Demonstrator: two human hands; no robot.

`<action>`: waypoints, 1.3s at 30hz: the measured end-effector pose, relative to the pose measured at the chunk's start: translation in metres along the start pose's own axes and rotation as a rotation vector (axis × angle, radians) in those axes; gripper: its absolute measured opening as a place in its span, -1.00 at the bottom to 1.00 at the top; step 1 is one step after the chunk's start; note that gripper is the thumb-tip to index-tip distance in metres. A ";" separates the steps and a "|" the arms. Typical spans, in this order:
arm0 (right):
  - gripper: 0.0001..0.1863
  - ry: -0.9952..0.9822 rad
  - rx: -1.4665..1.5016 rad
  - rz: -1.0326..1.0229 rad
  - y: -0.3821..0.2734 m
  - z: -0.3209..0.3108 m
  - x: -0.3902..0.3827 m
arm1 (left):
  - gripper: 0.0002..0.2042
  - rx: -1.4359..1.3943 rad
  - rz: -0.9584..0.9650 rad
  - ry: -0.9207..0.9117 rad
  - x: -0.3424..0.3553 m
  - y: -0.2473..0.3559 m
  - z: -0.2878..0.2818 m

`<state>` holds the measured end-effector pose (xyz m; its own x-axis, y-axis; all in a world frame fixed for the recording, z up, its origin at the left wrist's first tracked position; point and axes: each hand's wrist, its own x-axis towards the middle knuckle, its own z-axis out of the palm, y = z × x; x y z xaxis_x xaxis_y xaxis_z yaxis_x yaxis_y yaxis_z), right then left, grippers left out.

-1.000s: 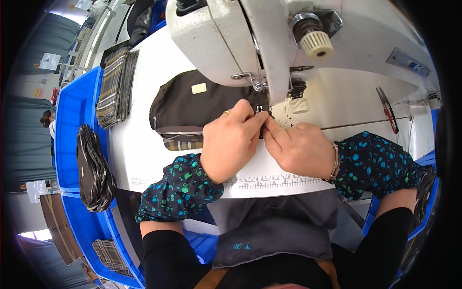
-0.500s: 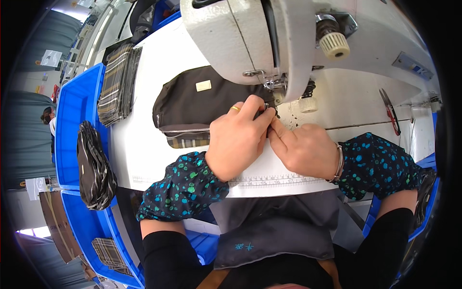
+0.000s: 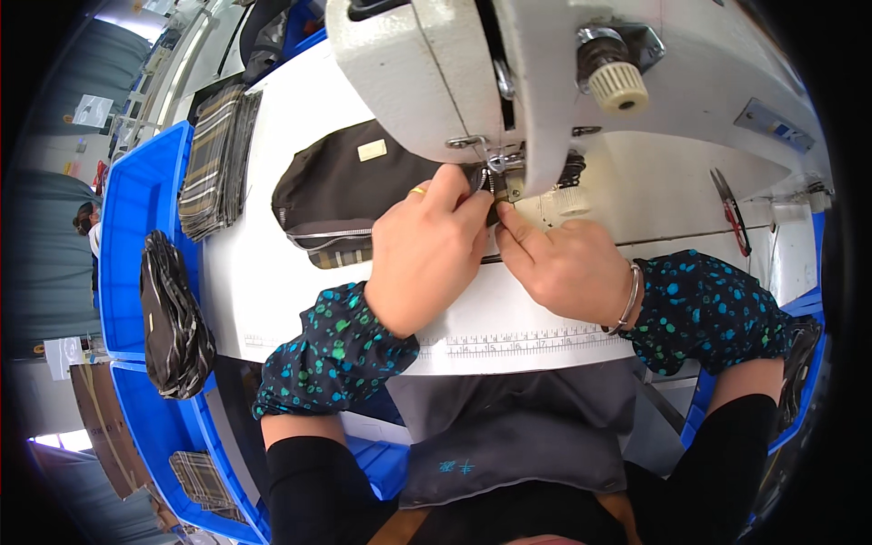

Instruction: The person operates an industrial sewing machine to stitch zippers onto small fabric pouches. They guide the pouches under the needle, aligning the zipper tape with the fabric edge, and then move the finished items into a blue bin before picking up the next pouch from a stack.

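Observation:
A dark brown fabric pouch (image 3: pixel 336 177), with a silver zipper, cream label and plaid underside, lies on the white sewing table (image 3: pixel 263 291). Its right end, with a zipper piece (image 3: pixel 491 182), sits at the presser foot (image 3: pixel 504 162) of a white sewing machine (image 3: pixel 409 64). My left hand (image 3: pixel 422 250) pinches that end just in front of the foot, fingers bent over the dark fabric. My right hand (image 3: pixel 563 268) has its index fingertip pressed on the same end, other fingers curled; whatever lies under those fingers is hidden.
Stacked plaid pieces (image 3: pixel 213 159) lie left. Dark pouches (image 3: pixel 177 318) rest on blue bins (image 3: pixel 145 272). Red-handled scissors (image 3: pixel 731 213) lie right. A dial (image 3: pixel 618 82) is on the machine. A person (image 3: pixel 86 222) is at far left.
My left hand has shifted slightly up and away from my right fingertips, exposing more of the zipper piece at the presser foot. The whole view also shifts slightly.

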<state>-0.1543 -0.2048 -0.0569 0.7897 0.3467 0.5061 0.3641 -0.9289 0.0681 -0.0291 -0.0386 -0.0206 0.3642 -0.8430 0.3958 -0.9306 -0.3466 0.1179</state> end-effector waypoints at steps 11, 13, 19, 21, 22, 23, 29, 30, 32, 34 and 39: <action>-0.76 0.005 0.077 -0.029 -0.002 0.000 -0.002 | -0.60 -0.005 -0.019 -0.020 -0.010 0.010 -0.002; -0.76 0.009 0.082 -0.036 -0.003 -0.001 -0.002 | -0.67 0.001 0.025 -0.007 -0.010 0.008 0.002; -0.74 0.008 0.118 -0.026 -0.003 0.000 -0.001 | -0.73 0.042 0.070 -0.017 -0.010 0.009 0.004; -0.74 0.004 0.124 -0.024 -0.003 -0.001 -0.001 | -0.72 0.054 0.077 -0.017 -0.010 0.008 0.004; -0.73 0.003 0.127 -0.024 -0.003 -0.001 -0.001 | -0.71 0.061 0.081 -0.013 -0.009 0.008 0.004; -0.73 0.002 0.127 -0.021 -0.003 -0.001 -0.001 | -0.70 0.069 0.085 -0.010 -0.009 0.008 0.003; -0.75 0.001 0.126 0.004 -0.004 -0.004 0.000 | -0.62 0.038 -0.009 -0.068 -0.008 0.011 -0.002; -0.76 0.003 0.126 0.004 -0.004 -0.004 0.001 | -0.61 0.035 -0.007 -0.066 -0.009 0.009 -0.002; -0.78 0.002 0.127 0.011 -0.004 -0.003 0.002 | -0.60 0.031 -0.005 -0.062 -0.009 0.006 0.000; -0.80 -0.005 0.124 0.028 -0.002 -0.002 0.003 | -0.61 0.041 -0.011 -0.067 -0.007 0.007 0.001; -0.81 0.026 0.142 0.059 0.001 0.004 0.005 | -0.66 0.049 -0.033 -0.090 0.000 0.007 0.001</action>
<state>-0.1482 -0.2033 -0.0579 0.7991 0.2871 0.5282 0.3854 -0.9190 -0.0835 -0.0359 -0.0411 -0.0206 0.3983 -0.8637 0.3090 -0.9160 -0.3923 0.0842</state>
